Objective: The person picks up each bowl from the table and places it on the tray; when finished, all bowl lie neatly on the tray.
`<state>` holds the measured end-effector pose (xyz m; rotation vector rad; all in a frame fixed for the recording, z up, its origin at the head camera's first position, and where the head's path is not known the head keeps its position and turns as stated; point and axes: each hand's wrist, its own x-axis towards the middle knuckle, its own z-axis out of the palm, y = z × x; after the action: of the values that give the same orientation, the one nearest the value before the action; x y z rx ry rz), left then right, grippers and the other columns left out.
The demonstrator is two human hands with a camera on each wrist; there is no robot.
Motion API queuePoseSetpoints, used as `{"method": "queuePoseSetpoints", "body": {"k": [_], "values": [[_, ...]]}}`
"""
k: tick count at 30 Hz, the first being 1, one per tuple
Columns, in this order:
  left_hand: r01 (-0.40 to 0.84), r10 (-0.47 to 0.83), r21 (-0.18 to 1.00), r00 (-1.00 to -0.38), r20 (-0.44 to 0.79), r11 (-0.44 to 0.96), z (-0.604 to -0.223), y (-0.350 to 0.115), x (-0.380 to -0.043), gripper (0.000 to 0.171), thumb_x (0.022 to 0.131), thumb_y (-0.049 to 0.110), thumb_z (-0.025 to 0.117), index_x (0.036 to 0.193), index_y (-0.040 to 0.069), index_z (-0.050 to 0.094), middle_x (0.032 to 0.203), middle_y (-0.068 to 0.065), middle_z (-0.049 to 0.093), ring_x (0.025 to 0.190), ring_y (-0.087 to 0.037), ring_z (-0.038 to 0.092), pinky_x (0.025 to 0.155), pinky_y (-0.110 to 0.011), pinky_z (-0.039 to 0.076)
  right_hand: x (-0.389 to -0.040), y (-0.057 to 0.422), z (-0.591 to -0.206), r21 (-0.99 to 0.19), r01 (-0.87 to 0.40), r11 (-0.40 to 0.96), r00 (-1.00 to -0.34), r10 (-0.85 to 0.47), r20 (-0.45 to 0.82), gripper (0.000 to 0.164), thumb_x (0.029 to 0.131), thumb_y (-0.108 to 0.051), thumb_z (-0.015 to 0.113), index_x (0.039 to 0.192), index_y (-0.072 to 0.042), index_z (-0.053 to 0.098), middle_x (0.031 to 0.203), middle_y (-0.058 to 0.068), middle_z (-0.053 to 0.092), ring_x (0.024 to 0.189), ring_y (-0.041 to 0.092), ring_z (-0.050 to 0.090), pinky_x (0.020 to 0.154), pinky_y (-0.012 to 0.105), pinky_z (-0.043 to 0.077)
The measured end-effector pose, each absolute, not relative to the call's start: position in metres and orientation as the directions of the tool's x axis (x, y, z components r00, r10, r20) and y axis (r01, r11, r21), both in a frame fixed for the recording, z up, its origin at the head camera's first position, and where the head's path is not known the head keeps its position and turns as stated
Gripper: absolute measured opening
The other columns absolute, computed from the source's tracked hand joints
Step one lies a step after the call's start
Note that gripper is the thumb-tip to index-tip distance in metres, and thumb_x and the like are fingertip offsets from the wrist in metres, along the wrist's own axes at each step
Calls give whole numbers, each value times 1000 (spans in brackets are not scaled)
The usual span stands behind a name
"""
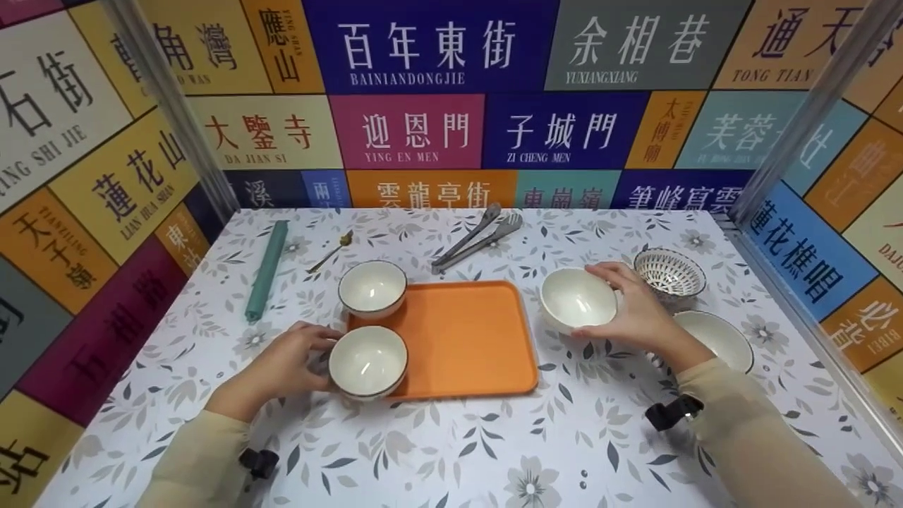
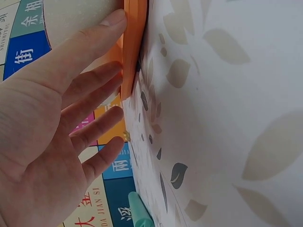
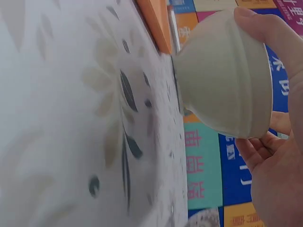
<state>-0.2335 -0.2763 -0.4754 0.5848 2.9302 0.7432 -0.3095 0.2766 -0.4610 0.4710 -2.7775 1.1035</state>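
My right hand holds a white bowl by its rim, thumb on the near side and fingers on the far side. That bowl is right of the orange tray; whether its base touches the table I cannot tell. On the tray's left part stand two more white bowls with dark rims, a far bowl and a near bowl. Beside the near bowl is my left hand. In the left wrist view its fingers are spread and loosely extended, gripping nothing.
A patterned bowl and a white dish stand at the right, the dish partly behind my right forearm. Behind the tray lie grey tongs. Further left are a small golden utensil and a rolled teal item.
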Motion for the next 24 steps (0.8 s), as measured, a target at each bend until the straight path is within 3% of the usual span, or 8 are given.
{"method": "queuePoseSetpoints", "body": {"k": [8, 24], "values": [[338, 375, 475, -927, 17, 813, -477, -277, -233, 57, 69, 12, 90, 123, 4, 75, 135, -9, 68, 129, -32, 55, 110, -55, 47, -302, 229, -470, -710, -386, 589, -920, -305, 247, 115, 49, -36, 105, 148, -6, 54, 149, 10, 47, 138, 36, 44, 118, 63, 34], [356, 385, 469, -922, 36, 808, -477, -277, -235, 56, 70, 12, 89, 124, 4, 75, 135, -10, 68, 129, -33, 55, 109, -56, 47, -312, 132, -473, -728, -448, 520, -871, -438, 223, 116, 49, -49, 102, 148, -10, 56, 146, 5, 48, 135, 29, 48, 117, 52, 41]]}}
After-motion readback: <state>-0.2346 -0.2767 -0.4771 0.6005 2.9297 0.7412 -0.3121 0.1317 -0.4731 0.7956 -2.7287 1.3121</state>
